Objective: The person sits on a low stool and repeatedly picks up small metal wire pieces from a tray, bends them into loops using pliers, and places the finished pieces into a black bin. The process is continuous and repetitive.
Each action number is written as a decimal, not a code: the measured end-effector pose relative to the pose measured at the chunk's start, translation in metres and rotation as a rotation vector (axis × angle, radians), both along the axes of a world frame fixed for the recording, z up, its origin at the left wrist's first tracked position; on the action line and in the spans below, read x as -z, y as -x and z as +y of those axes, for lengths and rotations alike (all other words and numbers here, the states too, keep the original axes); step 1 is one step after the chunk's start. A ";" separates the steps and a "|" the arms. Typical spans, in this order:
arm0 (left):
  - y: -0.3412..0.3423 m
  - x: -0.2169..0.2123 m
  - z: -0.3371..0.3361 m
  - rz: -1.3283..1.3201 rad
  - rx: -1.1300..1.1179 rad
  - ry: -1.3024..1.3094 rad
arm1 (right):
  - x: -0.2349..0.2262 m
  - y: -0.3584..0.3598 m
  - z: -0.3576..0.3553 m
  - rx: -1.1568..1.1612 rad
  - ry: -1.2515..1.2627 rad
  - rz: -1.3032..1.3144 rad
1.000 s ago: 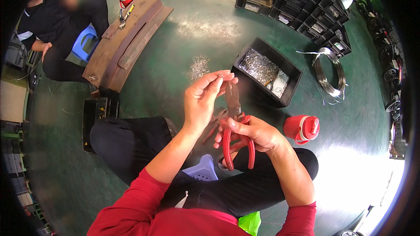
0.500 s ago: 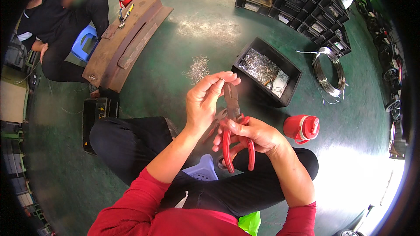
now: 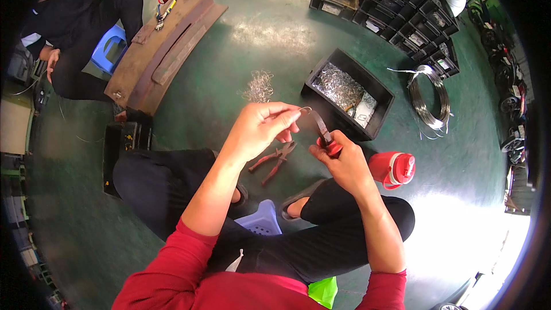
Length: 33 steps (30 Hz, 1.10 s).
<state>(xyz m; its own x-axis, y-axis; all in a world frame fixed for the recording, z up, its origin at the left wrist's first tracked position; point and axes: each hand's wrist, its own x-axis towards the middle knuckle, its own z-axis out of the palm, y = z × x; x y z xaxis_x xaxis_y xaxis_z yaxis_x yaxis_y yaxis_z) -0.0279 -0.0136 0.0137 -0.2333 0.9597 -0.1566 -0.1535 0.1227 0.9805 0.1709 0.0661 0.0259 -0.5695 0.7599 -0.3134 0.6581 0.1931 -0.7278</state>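
My left hand (image 3: 258, 129) pinches a small curved piece of wire (image 3: 307, 108) between thumb and fingertips. My right hand (image 3: 349, 165) is closed round the red handles of a pair of pliers (image 3: 322, 128), whose dark jaws point up at the wire's curved end. Whether the jaws grip the wire is too small to tell. Below my hands, a second pair of red-handled pliers (image 3: 276, 161) lies spread on the green floor. Just beyond my left hand is a loose heap of bent wire pieces (image 3: 259, 85).
A black crate (image 3: 376, 129) of small metal pieces stands beyond my right hand. A red jug (image 3: 391, 169), a wire coil (image 3: 433, 100) and stacked black crates (image 3: 396, 14) are at right. At left, a person sits by a rusty steel beam (image 3: 166, 40); a black box (image 3: 117, 155) stands nearer.
The pliers have turned from upright with spread handles to edge-on, with my right hand wrapped round them. My left hand has shifted slightly left and down, and the curved wire now shows.
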 end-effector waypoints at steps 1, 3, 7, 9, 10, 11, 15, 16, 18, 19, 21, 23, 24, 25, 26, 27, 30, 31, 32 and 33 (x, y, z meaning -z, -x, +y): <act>-0.002 -0.002 0.000 -0.010 -0.001 0.013 | 0.000 0.000 0.000 0.006 -0.004 0.011; -0.005 -0.006 -0.001 -0.006 0.000 0.025 | 0.000 -0.001 -0.001 0.013 0.028 0.002; -0.014 -0.010 -0.004 0.073 -0.057 0.009 | 0.001 -0.001 -0.002 -0.024 0.102 0.065; -0.015 -0.011 -0.004 0.102 -0.066 0.002 | 0.002 -0.001 -0.002 -0.027 0.187 0.063; -0.016 -0.011 -0.004 0.116 -0.068 0.002 | 0.003 -0.002 -0.002 -0.016 0.242 0.049; -0.016 -0.011 -0.004 0.100 -0.068 -0.001 | 0.003 -0.002 -0.002 -0.028 0.227 0.060; -0.017 -0.012 -0.004 0.068 -0.063 0.011 | 0.002 -0.004 -0.003 -0.021 0.224 0.066; -0.017 -0.012 -0.004 0.067 -0.061 0.012 | 0.001 -0.003 -0.004 -0.018 0.227 0.070; -0.018 -0.012 -0.004 0.076 -0.050 0.023 | -0.001 -0.003 -0.004 -0.023 0.241 0.044; -0.018 -0.012 -0.003 0.081 -0.045 0.033 | -0.001 -0.003 -0.004 -0.023 0.255 0.036; -0.018 -0.011 -0.002 0.081 -0.045 0.038 | -0.002 -0.003 -0.003 -0.028 0.242 -0.001; -0.018 -0.011 -0.002 0.078 -0.041 0.034 | -0.003 -0.003 -0.003 -0.025 0.240 -0.009; -0.018 -0.011 -0.002 0.075 -0.039 0.024 | -0.002 -0.003 -0.004 -0.022 0.240 0.000; -0.018 -0.010 -0.002 0.073 -0.037 0.014 | -0.002 -0.003 -0.004 -0.016 0.248 0.006; -0.018 -0.010 -0.002 0.071 -0.037 0.016 | -0.002 -0.003 -0.004 -0.022 0.236 0.007; -0.017 -0.010 -0.002 0.069 -0.037 0.019 | -0.002 -0.003 -0.004 -0.024 0.233 0.006; -0.016 -0.009 -0.002 0.018 -0.033 0.030 | -0.002 -0.003 -0.005 -0.022 0.233 0.014; -0.015 -0.008 -0.002 -0.007 -0.033 0.040 | -0.002 -0.002 -0.005 -0.014 0.248 0.019; -0.015 -0.008 -0.002 -0.008 -0.030 0.033 | -0.002 -0.002 -0.005 -0.021 0.234 0.015; -0.014 -0.008 -0.002 -0.009 -0.029 0.031 | -0.003 -0.002 -0.004 -0.023 0.234 0.013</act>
